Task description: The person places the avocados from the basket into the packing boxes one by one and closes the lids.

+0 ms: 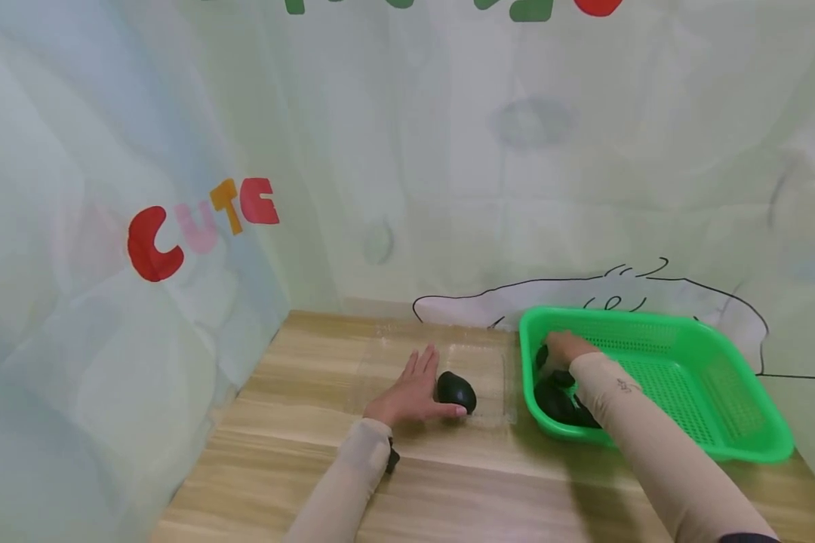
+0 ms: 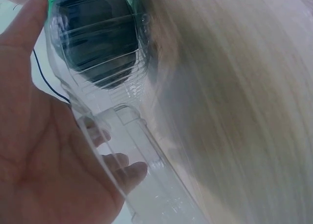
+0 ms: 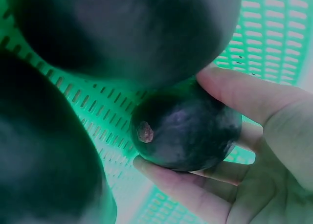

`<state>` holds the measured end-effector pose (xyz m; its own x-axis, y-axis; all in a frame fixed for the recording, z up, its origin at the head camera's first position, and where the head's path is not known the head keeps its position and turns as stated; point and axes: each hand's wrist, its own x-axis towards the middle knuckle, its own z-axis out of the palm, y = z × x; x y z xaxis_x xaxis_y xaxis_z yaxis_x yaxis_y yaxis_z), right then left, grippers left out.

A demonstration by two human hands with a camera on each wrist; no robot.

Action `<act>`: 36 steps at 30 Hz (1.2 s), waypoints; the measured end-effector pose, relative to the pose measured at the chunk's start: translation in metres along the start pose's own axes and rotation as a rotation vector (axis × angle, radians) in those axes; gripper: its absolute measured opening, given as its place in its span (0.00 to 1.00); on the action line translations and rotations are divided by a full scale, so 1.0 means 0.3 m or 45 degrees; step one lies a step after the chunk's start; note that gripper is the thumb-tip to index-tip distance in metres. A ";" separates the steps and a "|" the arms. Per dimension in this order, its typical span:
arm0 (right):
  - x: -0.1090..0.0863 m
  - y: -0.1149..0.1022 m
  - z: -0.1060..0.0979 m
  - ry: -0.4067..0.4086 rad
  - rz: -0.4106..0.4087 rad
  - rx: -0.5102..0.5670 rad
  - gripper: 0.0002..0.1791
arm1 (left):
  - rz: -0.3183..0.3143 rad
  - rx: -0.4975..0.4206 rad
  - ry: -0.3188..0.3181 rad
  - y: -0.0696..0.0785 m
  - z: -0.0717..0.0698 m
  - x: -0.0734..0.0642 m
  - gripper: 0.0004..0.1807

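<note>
- I watched the right hand (image 1: 565, 351) from my distance: it was holding a dark fruit (image 3: 186, 128), the thumb on one side and the fingers on the other.
- This fruit lay in the grip near the fingertips, well apart from the palm, and it had a small brownish scar on its skin.
- Just beside the held fruit I saw a larger-looking dark fruit (image 3: 127, 33) near the thumb, and another dark fruit (image 3: 44, 145) farther out from the fingertips.
- All these were inside the green basket (image 1: 727, 377), at its left end in the head view.
- The left hand (image 1: 407, 392) was spread wide, with straight fingers, at the clear plastic container (image 1: 482, 358); some fingers showed through its wall.
- Inside this container lay one dark oval fruit (image 1: 456, 392), between the thumb and the long fingers as I saw it from above, but not gripped.
- Container and basket stood next to each other on the wooden table (image 1: 475, 498).
- Behind them was a printed sheet (image 1: 448, 188).
</note>
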<state>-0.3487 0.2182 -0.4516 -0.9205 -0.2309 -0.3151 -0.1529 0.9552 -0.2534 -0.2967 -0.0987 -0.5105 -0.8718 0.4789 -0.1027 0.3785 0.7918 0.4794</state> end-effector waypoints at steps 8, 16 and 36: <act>0.017 -0.002 -0.019 -0.023 0.012 -0.024 0.24 | 0.008 0.004 -0.014 0.011 -0.021 0.000 0.69; 0.004 0.021 -0.041 -0.054 0.005 0.012 0.38 | -0.002 -0.009 -0.034 0.019 -0.020 0.001 0.69; -0.089 0.028 -0.079 0.028 -0.009 0.021 0.51 | -0.009 -0.004 -0.048 0.009 -0.026 0.003 0.68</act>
<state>-0.3339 0.2368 -0.4236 -0.9270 -0.2338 -0.2932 -0.1541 0.9503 -0.2707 -0.2987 -0.0990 -0.5024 -0.8620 0.4875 -0.1390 0.3715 0.7941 0.4810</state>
